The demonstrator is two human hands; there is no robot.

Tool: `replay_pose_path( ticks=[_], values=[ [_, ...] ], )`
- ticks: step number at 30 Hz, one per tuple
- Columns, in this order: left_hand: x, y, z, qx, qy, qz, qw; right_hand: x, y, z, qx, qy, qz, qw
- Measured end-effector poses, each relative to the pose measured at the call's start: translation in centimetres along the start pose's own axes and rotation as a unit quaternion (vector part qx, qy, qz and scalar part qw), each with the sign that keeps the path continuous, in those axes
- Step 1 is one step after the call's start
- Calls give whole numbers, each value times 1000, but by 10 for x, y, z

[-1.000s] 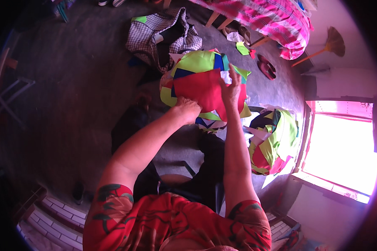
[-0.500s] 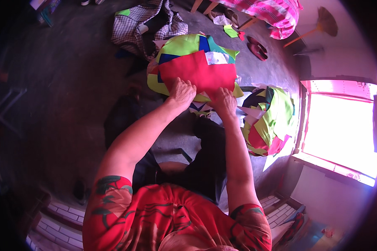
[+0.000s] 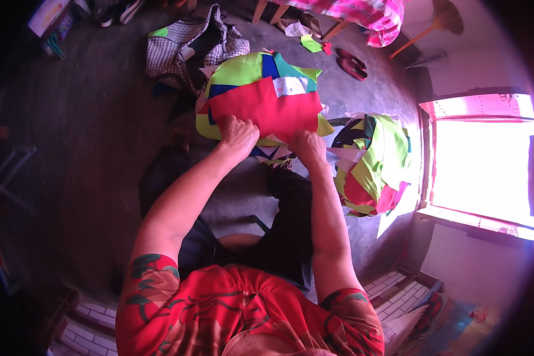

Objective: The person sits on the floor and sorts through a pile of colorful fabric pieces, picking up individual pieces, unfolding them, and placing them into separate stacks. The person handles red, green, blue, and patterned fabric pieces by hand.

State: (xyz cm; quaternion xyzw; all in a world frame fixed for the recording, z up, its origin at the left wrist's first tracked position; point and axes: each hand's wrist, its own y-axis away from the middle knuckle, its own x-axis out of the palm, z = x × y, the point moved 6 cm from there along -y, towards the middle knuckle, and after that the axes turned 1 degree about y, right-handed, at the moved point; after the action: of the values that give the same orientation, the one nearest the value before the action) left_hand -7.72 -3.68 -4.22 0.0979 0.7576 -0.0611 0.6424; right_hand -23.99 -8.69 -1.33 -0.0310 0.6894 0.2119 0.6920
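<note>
A checkered bag (image 3: 187, 41) lies open on the floor (image 3: 89, 130) beyond the hands; what is inside it is too dark to tell. Just ahead of both hands a red cloth piece (image 3: 264, 107) lies flat on top of a pile of coloured cloth pieces (image 3: 249, 71), green, blue and white. The red piece's long axis runs across from the left hand to the right hand, and its far edge points toward the bag. The left hand (image 3: 238, 132) presses on its near left corner with fingers curled down onto the fabric. The right hand (image 3: 305, 145) grips the near right edge, fingers folded over it. Off to the right of the right hand sits a second heap of cloth scraps (image 3: 374, 163).
</note>
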Motion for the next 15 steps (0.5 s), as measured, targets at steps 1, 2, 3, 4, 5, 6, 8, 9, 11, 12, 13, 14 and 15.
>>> replay_pose_path(
  ticks=[1, 2, 3, 4, 5, 6, 8, 9, 11, 12, 13, 14, 15],
  values=[
    [-1, 3, -2, 10, -4, 6, 1000, 2, 0, 1, -24, 2, 18, 1000],
    [0, 5, -2, 16, -1, 14, 1000, 6, 0, 3, -47, 3, 36, 998],
    [0, 7, -4, 24, 2, 21, 999, 9, -2, 2, -49, 8, 31, 998],
    [0, 8, -6, 32, 5, 28, 999, 13, -6, 2, -50, 12, 26, 998],
    [1, 9, -8, 26, 4, 35, 999, 17, -9, 2, -50, 17, 21, 998],
    [0, 11, -8, 16, 2, 43, 999, 15, -9, 7, -63, 11, 11, 998],
    [0, 10, -6, 9, 13, 73, 997, 9, -9, 15, -87, 0, -10, 996],
    [-1, 8, -7, 13, 27, 96, 995, 11, -8, 13, -81, -10, 16, 997],
    [-6, 5, -8, 9, 37, 101, 994, 14, -7, 6, -66, -34, 67, 995],
    [-11, 4, -8, 6, 36, 82, 996, 9, -5, 7, -69, -44, 67, 994],
    [-15, 3, -8, 6, 38, 61, 997, 0, -3, 11, -69, -52, 66, 994],
    [-17, 2, -3, 4, 42, 30, 999, -4, -3, 15, -67, -61, 64, 994],
    [-29, 0, -6, 19, 44, -1, 999, -1, -4, 12, -60, -55, 48, 996]
  ],
)
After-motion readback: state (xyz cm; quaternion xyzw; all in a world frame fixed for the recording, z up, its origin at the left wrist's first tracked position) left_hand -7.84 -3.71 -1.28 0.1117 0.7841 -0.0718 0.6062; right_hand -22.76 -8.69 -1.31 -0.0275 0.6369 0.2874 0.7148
